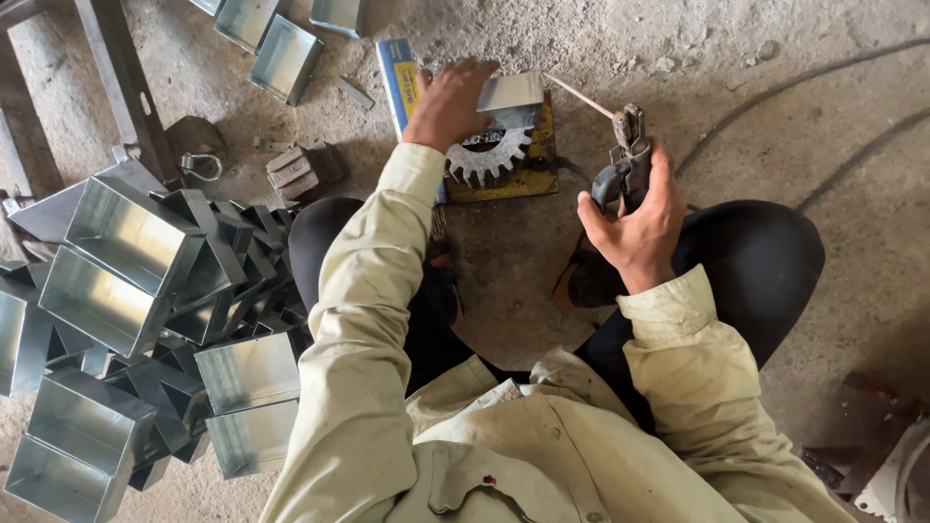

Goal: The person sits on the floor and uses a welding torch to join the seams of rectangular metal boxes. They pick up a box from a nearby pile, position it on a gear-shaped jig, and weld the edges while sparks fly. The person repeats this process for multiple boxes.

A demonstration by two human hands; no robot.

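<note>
Landmark: toothed gear [487, 158], grey metal, partly hidden, lying on a yellow plate [536, 174]. Left of the gear, a heap of shiny folded sheet-metal boxes [126, 291], cut off at the frame edge. Left hand [448, 102] presses a bent sheet-metal piece [511, 95] just above the gear. Right of the gear, right hand [635, 228] is clenched around an electrode holder [625, 165]; its thin rod [579, 95] angles toward the piece.

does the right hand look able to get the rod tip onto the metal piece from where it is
Probably yes. The right hand holds the electrode holder with its rod pointing at the metal piece under the left hand, and nothing lies between.
</note>
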